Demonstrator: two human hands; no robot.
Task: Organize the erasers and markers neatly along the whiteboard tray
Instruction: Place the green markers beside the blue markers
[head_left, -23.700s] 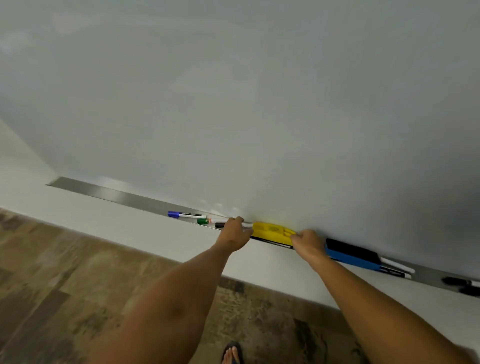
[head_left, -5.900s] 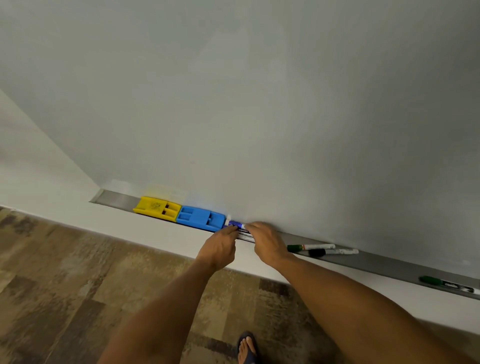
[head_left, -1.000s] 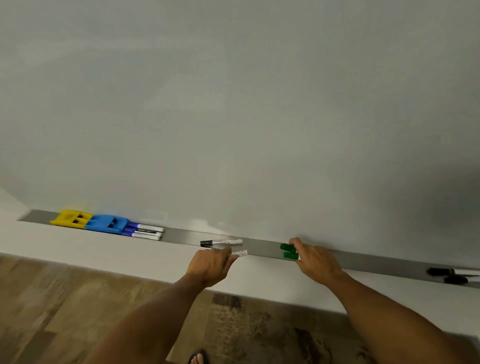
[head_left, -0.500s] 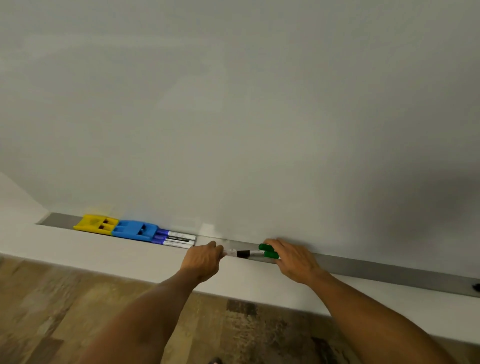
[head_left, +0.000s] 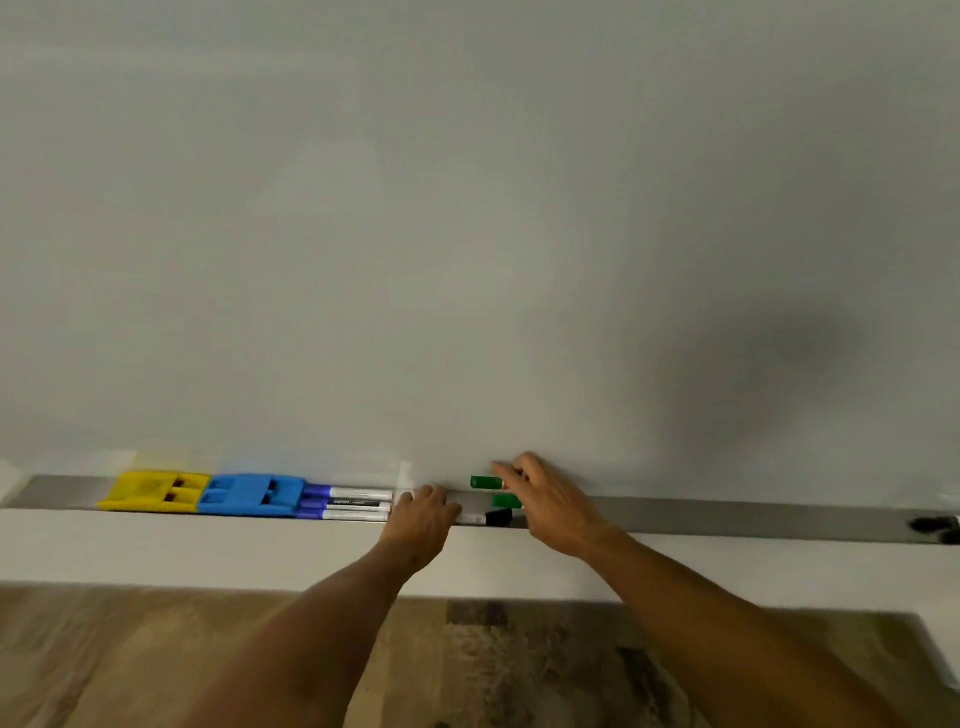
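A yellow eraser (head_left: 156, 491) and a blue eraser (head_left: 252, 496) sit end to end at the left of the grey tray (head_left: 727, 514). Three blue-capped markers (head_left: 345, 504) lie side by side right of them. My left hand (head_left: 423, 512) closes over the white barrel end of a black-capped marker (head_left: 496, 517) just right of the blue ones. My right hand (head_left: 545, 499) pinches one green-capped marker (head_left: 487, 482), lifted against the board, and covers the end of a second green-capped marker (head_left: 506, 501). Both barrels are mostly hidden.
Two black markers (head_left: 935, 527) lie at the tray's far right. The whiteboard (head_left: 467, 234) rises above, a white ledge (head_left: 208, 551) runs below the tray, and patterned flooring (head_left: 156, 660) lies beneath.
Both hands have moved left along the tray with the green and black markers, up to the blue markers. One green marker now sits higher, against the board.
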